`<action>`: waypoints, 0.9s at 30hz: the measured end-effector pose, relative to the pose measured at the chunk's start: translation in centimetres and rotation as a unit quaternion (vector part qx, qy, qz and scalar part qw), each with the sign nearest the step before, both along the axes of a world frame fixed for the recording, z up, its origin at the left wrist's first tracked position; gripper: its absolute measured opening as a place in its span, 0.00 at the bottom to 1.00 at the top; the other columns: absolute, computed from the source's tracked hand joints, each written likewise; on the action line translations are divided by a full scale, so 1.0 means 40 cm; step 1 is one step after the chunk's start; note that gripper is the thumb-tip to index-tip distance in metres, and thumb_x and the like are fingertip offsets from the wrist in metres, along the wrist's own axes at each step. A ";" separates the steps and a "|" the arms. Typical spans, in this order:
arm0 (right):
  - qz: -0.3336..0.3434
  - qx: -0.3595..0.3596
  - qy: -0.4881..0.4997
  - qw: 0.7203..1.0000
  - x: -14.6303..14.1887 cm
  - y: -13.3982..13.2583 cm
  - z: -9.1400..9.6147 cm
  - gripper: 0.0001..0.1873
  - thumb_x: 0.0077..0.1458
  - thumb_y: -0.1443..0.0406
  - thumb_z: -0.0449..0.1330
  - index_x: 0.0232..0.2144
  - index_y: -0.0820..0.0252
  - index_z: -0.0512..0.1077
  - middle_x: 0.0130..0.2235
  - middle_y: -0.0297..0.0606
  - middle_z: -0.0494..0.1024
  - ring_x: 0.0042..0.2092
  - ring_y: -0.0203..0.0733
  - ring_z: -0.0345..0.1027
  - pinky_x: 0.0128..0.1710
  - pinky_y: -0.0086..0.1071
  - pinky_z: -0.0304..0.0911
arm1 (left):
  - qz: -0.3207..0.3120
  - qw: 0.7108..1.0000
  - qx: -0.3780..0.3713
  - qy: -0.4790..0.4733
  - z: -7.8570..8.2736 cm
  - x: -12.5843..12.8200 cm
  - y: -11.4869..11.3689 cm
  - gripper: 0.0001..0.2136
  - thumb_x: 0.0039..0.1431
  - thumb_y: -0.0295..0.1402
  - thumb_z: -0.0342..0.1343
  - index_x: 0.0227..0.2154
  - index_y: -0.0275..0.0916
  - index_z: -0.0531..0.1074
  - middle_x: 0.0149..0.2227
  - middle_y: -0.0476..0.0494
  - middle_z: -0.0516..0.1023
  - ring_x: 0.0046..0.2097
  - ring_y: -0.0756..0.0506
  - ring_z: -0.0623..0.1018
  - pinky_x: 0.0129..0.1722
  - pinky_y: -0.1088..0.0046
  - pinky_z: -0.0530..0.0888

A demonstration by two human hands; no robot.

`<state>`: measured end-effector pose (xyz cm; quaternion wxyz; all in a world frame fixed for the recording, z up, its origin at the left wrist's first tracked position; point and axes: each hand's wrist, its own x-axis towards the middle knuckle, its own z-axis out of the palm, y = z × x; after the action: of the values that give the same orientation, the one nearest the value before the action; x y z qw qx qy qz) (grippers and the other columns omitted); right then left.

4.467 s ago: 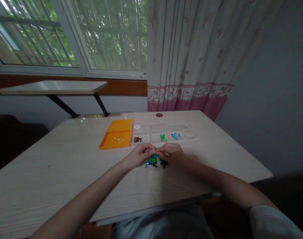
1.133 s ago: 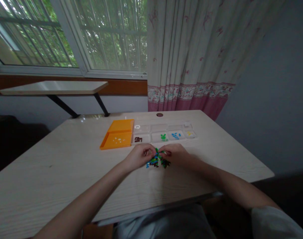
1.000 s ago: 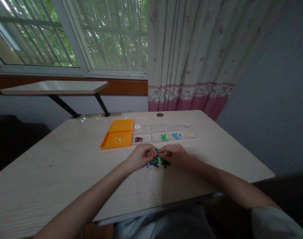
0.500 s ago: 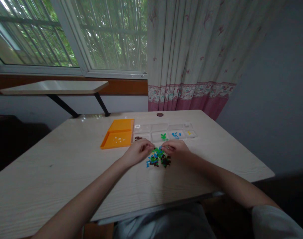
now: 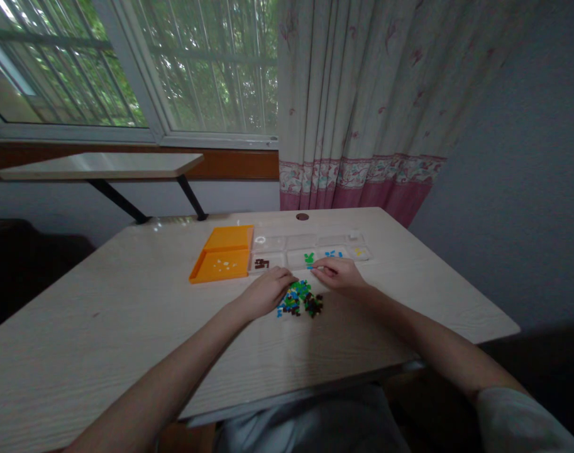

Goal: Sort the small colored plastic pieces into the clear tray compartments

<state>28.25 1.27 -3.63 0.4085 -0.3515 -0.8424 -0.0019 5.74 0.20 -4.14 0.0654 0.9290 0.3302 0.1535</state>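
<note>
A heap of small green, blue and dark brown plastic pieces [image 5: 300, 294] lies on the table in front of me. My left hand [image 5: 269, 292] rests at the heap's upper left edge, fingers curled together over the pieces; what lies between the fingertips is hidden. Just above the heap, my right hand [image 5: 339, 275] pinches a small blue piece [image 5: 310, 267] between thumb and finger, close to the near edge of a clear compartment tray [image 5: 293, 257]. Sorted in the tray's front row are brown pieces [image 5: 261, 263], green pieces [image 5: 309, 258], blue pieces [image 5: 332, 253] and yellow pieces [image 5: 359, 252].
Left of the tray lies an open orange case [image 5: 230, 239] with several white pieces [image 5: 225, 265] in it. A raised shelf [image 5: 102, 165] on black legs stands at the table's back left. Behind are a window and a curtain [image 5: 357, 113]. A round brown disc [image 5: 302, 217] marks the table's back edge.
My right hand has moved up from the heap to the tray's near edge with the blue piece. My left hand has tipped slightly down over the heap.
</note>
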 end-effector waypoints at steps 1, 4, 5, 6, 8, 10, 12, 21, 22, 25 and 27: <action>0.001 0.003 0.003 1.000 0.001 -0.001 0.003 0.11 0.53 0.60 0.55 0.29 0.61 0.74 0.16 0.29 0.64 0.20 0.29 0.57 0.24 0.22 0.53 | -0.004 1.000 -0.003 -0.004 0.001 -0.002 -0.001 0.14 0.58 0.25 0.45 0.46 0.37 0.67 0.40 0.39 0.70 0.44 0.45 0.69 0.45 0.69 0.66; 0.008 0.016 0.015 1.000 0.008 -0.003 0.015 0.11 0.53 0.61 0.55 0.29 0.62 0.74 0.16 0.29 0.64 0.20 0.29 0.57 0.23 0.22 0.54 | -0.016 1.000 -0.014 -0.019 0.006 -0.009 -0.006 0.13 0.58 0.25 0.45 0.44 0.37 0.68 0.40 0.39 0.71 0.43 0.45 0.69 0.45 0.69 0.66; 0.009 0.020 0.019 1.000 0.011 -0.003 0.019 0.11 0.53 0.61 0.55 0.29 0.62 0.74 0.16 0.29 0.64 0.20 0.29 0.57 0.23 0.22 0.54 | -0.019 0.999 -0.019 -0.022 0.008 -0.011 -0.008 0.13 0.58 0.26 0.45 0.44 0.36 0.68 0.39 0.39 0.71 0.43 0.45 0.69 0.45 0.69 0.66; 0.011 0.025 0.023 0.999 0.014 -0.003 0.023 0.11 0.53 0.61 0.55 0.29 0.62 0.74 0.17 0.30 0.65 0.20 0.29 0.57 0.23 0.23 0.55 | -0.022 0.999 -0.024 -0.025 0.010 -0.013 -0.009 0.12 0.58 0.26 0.45 0.43 0.36 0.68 0.39 0.40 0.71 0.43 0.45 0.69 0.44 0.69 0.67; 0.011 0.037 0.034 0.999 0.020 -0.003 0.028 0.11 0.53 0.62 0.56 0.28 0.62 0.74 0.17 0.31 0.66 0.20 0.29 0.58 0.23 0.23 0.55 | -0.026 0.999 -0.031 -0.024 0.014 -0.017 -0.011 0.11 0.58 0.27 0.45 0.42 0.36 0.69 0.37 0.40 0.71 0.42 0.46 0.69 0.43 0.69 0.67; 0.008 0.043 0.041 0.998 0.025 -0.002 0.033 0.10 0.53 0.62 0.56 0.29 0.62 0.74 0.18 0.32 0.68 0.20 0.30 0.59 0.23 0.23 0.56 | -0.030 0.999 -0.036 -0.019 0.018 -0.020 -0.012 0.11 0.58 0.27 0.45 0.40 0.36 0.69 0.37 0.40 0.71 0.42 0.46 0.70 0.43 0.69 0.67; 0.002 0.045 0.041 0.998 0.028 -0.002 0.036 0.11 0.53 0.61 0.56 0.29 0.62 0.75 0.19 0.32 0.69 0.20 0.30 0.59 0.23 0.23 0.56 | -0.032 0.999 -0.038 -0.012 0.022 -0.022 -0.012 0.11 0.58 0.27 0.45 0.40 0.36 0.69 0.37 0.40 0.71 0.41 0.46 0.70 0.43 0.69 0.67; -0.066 -0.002 -0.013 0.998 0.090 0.034 0.053 0.12 0.54 0.60 0.54 0.33 0.60 0.75 0.26 0.36 0.75 0.25 0.33 0.64 0.28 0.25 0.58 | -0.024 1.000 -0.012 0.014 0.021 -0.019 -0.016 0.12 0.58 0.28 0.45 0.42 0.37 0.69 0.39 0.41 0.71 0.42 0.46 0.70 0.42 0.70 0.68; -0.076 -0.016 -0.023 0.997 0.103 0.044 0.054 0.12 0.54 0.60 0.54 0.34 0.60 0.75 0.27 0.37 0.75 0.26 0.34 0.64 0.28 0.25 0.57 | -0.023 1.000 -0.011 0.018 0.020 -0.018 -0.016 0.11 0.58 0.28 0.45 0.42 0.37 0.69 0.39 0.41 0.71 0.42 0.46 0.70 0.42 0.71 0.68; -0.098 -0.054 -0.054 0.992 0.139 0.073 0.054 0.12 0.55 0.60 0.53 0.34 0.60 0.74 0.29 0.38 0.75 0.28 0.35 0.65 0.29 0.26 0.57 | -0.022 1.000 -0.006 0.020 0.019 -0.018 -0.017 0.11 0.59 0.28 0.44 0.41 0.38 0.69 0.39 0.42 0.71 0.42 0.46 0.70 0.42 0.71 0.67; -0.116 -0.081 -0.083 0.986 0.158 0.090 0.048 0.12 0.54 0.61 0.53 0.34 0.60 0.74 0.31 0.38 0.76 0.29 0.35 0.65 0.30 0.26 0.57 | -0.023 1.000 -0.005 0.019 0.019 -0.017 -0.017 0.10 0.59 0.28 0.44 0.40 0.38 0.69 0.38 0.42 0.71 0.42 0.46 0.70 0.42 0.71 0.67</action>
<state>34.58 4.89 -1.70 0.3039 -0.4775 -0.8243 -0.0103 5.06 -0.47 -3.39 0.0675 0.9387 0.3112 0.1321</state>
